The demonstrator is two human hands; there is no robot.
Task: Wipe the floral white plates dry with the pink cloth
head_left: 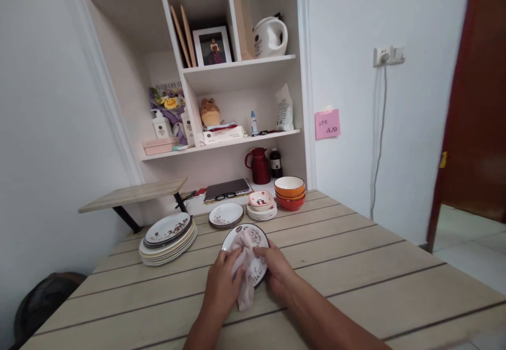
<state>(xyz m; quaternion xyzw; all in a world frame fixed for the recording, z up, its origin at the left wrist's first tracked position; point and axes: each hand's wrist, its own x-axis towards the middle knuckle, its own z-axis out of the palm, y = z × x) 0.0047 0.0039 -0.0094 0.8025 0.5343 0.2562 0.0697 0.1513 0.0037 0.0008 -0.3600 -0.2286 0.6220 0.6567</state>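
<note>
A white plate with a dark rim and a floral print is tilted up above the table in front of me. My right hand grips its right edge, thumb over the face and fingers behind. A pale pink cloth lies bunched against the plate's face, its lower end hanging down. My left hand is closed on this cloth and presses it to the plate; part of its fingers are hidden in the folds.
On the wooden table stand a large plate stack at left, a smaller plate stack, small dishes and stacked orange and red bowls. Behind are a red jug, a laptop and a raised wooden shelf.
</note>
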